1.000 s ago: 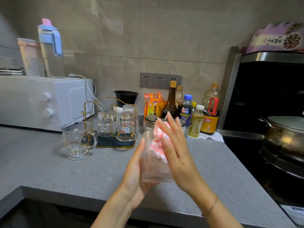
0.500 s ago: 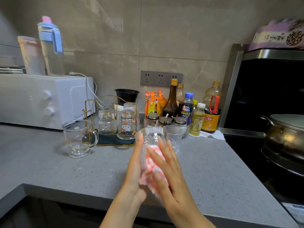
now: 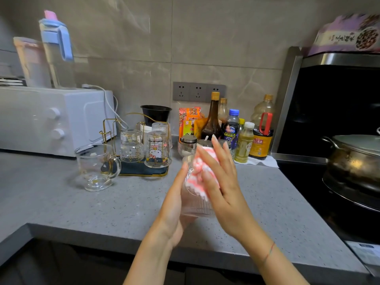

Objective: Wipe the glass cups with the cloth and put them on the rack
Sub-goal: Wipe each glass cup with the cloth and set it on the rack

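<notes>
My left hand (image 3: 174,204) holds a clear ribbed glass cup (image 3: 197,206) above the grey counter, fingers wrapped round its left side. My right hand (image 3: 222,182) presses a pink-and-white cloth (image 3: 198,175) flat against the cup's upper right side with straight fingers. Behind and to the left stands the gold wire rack (image 3: 144,169) on a dark tray; it carries a dotted glass (image 3: 131,145), a cartoon-printed glass (image 3: 157,149) and a ribbed glass (image 3: 163,128), all upside down. A handled glass mug (image 3: 96,165) stands upright on the counter left of the rack.
A white microwave (image 3: 47,120) with pitchers on top fills the back left. Sauce bottles (image 3: 232,128), snack packets and small jars line the wall behind my hands. A steel pot (image 3: 353,161) sits on the black stove at right. The counter edge (image 3: 102,233) runs in front.
The cloth and my right hand moved from the cup's lower part up to its upper side. The cup turned from tilted with its mouth showing to nearly upright.
</notes>
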The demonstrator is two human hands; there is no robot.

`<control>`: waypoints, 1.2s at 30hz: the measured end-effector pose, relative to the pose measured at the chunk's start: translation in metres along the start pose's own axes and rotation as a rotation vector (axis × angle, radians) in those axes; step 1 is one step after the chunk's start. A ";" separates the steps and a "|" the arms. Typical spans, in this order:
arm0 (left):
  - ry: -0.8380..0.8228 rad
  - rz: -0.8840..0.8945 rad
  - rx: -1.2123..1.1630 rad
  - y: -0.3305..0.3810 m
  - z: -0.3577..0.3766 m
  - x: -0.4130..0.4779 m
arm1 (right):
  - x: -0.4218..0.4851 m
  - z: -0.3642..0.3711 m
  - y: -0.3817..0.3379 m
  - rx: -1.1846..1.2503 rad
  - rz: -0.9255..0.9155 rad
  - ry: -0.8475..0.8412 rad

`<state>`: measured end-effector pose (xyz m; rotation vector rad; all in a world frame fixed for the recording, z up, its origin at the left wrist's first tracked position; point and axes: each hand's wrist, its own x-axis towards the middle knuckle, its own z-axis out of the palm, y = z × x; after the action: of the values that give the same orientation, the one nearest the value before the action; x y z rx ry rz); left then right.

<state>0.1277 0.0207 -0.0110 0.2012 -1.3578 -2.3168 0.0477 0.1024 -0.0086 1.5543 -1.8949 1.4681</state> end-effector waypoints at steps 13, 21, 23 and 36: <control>-0.023 -0.006 -0.087 0.006 0.000 0.009 | -0.014 0.010 0.001 0.215 0.051 -0.027; -0.015 -0.084 -0.165 0.004 -0.002 0.017 | -0.029 0.009 0.002 0.048 -0.082 -0.050; -0.063 -0.104 -0.179 0.005 -0.002 0.016 | -0.021 0.005 0.004 0.034 -0.092 -0.033; -0.136 -0.142 -0.176 -0.006 0.000 0.010 | 0.002 -0.012 0.009 0.066 0.016 -0.018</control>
<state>0.1171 0.0189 -0.0148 0.0886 -1.2282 -2.5952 0.0352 0.1103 -0.0062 1.5904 -1.8911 1.5430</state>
